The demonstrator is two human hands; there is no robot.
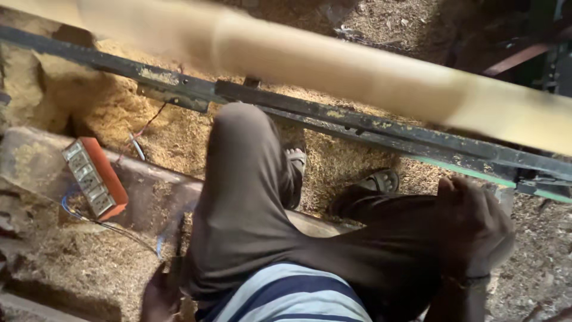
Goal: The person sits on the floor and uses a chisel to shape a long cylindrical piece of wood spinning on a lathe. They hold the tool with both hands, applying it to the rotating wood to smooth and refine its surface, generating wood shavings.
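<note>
Pale wooden beam (357,68), blurred, slanting from ten to three o'clock above dark metal rail (357,128). Right hand (473,229) curled over right knee; left hand (161,295) low by hip, grip unclear. Orange socket strip (95,177) at nine o'clock amid sawdust (173,137).

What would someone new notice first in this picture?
A pale, blurred wooden pole runs across the top, above a dark metal rail. Sawdust covers the ground, with an orange socket box at the left. The right hand rests on the knee; the left hand is low beside the hip.
</note>
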